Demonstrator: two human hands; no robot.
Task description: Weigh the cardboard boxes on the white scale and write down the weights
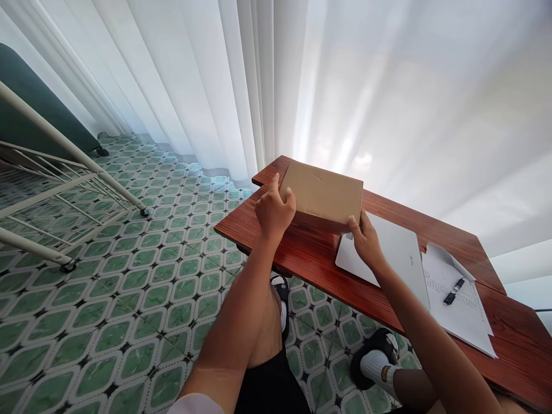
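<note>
**Cardboard box held at the desk's far-left corner**

My left hand [274, 210] curls against the left end of a flat, matte brown cardboard box [324, 194], forefinger raised along its edge. My right hand [365, 240] pinches the box's near-right corner, thumb on top. The box lies at the far-left corner of the reddish, grained wooden desk [302, 259], overlapping a smooth white closed laptop [397, 253]. Beside it lie white paper sheets [461, 310] bearing a small black pen [453, 291].
</note>
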